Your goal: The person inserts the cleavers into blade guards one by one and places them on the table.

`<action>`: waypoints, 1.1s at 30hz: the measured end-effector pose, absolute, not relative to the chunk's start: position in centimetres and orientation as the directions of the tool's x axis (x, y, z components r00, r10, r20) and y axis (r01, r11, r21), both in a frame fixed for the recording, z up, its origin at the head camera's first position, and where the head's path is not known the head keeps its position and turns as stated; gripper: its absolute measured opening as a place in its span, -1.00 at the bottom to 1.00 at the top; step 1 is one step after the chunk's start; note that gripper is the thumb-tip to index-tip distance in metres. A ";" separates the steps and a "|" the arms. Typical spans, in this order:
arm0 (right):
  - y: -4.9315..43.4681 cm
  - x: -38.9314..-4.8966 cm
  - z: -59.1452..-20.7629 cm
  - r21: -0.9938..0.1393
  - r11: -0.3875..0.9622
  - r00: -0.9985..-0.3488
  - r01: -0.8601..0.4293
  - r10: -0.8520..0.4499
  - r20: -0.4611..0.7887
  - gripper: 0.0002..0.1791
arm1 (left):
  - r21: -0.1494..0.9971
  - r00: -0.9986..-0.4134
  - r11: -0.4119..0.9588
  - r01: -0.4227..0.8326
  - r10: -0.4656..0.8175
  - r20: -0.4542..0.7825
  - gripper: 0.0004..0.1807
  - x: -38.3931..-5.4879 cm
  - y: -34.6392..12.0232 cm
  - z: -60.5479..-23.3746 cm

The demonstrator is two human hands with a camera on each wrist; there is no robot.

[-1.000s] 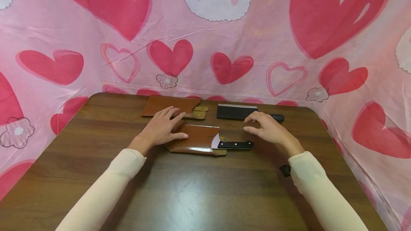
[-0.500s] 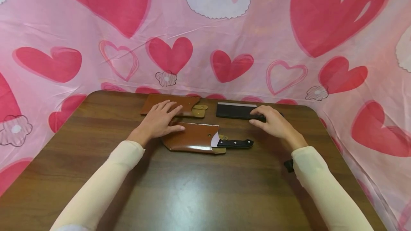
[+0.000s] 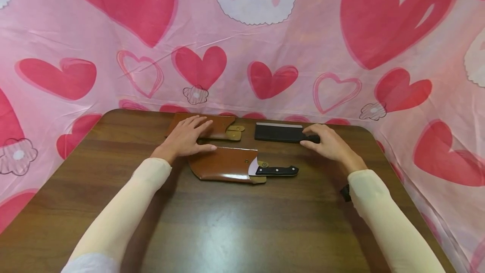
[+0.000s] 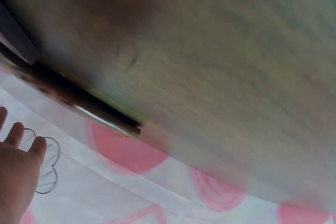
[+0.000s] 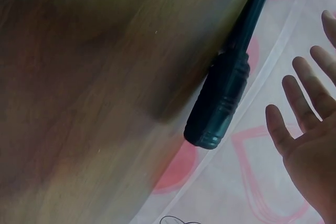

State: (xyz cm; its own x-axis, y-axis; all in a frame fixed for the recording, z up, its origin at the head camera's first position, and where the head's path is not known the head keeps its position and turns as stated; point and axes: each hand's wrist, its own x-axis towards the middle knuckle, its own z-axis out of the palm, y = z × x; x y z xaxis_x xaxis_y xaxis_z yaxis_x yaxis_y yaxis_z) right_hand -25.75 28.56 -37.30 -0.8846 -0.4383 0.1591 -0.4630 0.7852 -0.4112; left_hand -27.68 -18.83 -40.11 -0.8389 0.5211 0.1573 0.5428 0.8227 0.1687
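Note:
A black cleaver [image 3: 278,133] with a silvery edge strip lies at the back right of the table, and its ridged black handle [image 5: 218,100] points right. My right hand [image 3: 329,143] hovers at that handle with fingers loosely bent; in the right wrist view the hand [image 5: 310,145] is spread and apart from it. My left hand [image 3: 183,139], fingers spread, is over the left part of the far brown leather sheath [image 3: 219,127]. Its thumb reaches the top edge of the near brown sheath [image 3: 227,165], from which the riveted black handle [image 3: 278,171] of a knife sticks out.
The wooden table [image 3: 227,222] has rounded far corners. A pink cloth [image 3: 242,33] with hearts hangs directly behind it and along both sides. Tan snap straps [image 3: 233,135] extend from the far sheath's right end.
My right hand has shifted right, from the end of the cleaver's blade to its handle. My left hand has drawn slightly back and left from the near sheath, uncovering more of it.

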 end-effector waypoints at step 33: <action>31.5 -28.3 -39.5 -0.338 0.862 -0.923 -0.379 -0.379 0.067 -0.23 | 0.207 -0.901 0.877 0.434 0.427 0.077 0.26 -31.8 -19.2 -41.3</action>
State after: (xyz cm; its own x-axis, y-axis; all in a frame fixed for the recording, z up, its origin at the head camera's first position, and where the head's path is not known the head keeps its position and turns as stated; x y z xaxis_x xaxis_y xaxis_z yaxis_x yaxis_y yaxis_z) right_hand -28.31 31.46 -39.46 -0.9228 -0.3793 0.0669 -0.3787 0.8617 -0.3377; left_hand -31.81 -19.24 -41.29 -0.9008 0.4274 0.0767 0.4337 0.8769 0.2071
